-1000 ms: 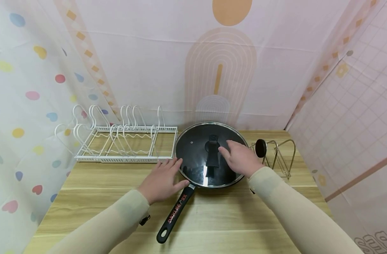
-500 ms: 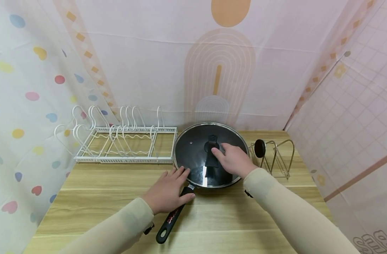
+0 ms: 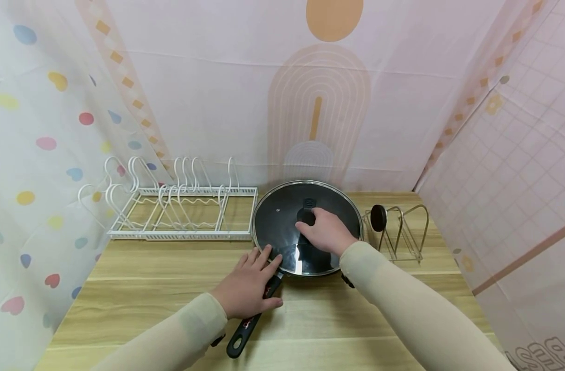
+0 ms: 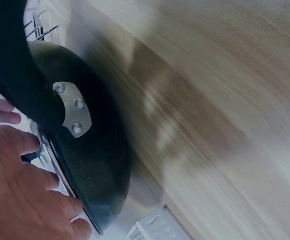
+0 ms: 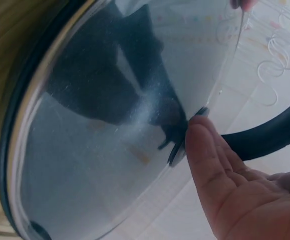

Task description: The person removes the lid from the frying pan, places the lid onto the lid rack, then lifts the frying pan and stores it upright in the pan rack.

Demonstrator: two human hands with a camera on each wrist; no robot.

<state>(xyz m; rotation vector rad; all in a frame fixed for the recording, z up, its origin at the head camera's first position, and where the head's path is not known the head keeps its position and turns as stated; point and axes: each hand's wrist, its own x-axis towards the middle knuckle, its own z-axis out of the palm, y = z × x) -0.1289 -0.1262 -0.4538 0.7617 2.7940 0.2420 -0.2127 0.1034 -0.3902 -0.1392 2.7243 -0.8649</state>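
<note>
A black frying pan with a long black handle stands on the wooden table, its glass lid seated on top. My right hand is at the black lid knob, thumb and fingers closed around its middle. In the right wrist view, the fingertips of the right hand meet the knob's base. My left hand lies over the handle near the pan, fingers spread, with fingertips at the lid's rim. The left wrist view has the left hand's fingers extended beside the rim.
A white wire dish rack stands left of the pan. To the right is a small metal wire rack with a round black piece at its end. Patterned cloth hangs behind and at both sides.
My right hand has moved left onto the lid knob and closed around it. My left hand has shifted right and nearer, from beside the pan to over its handle.
</note>
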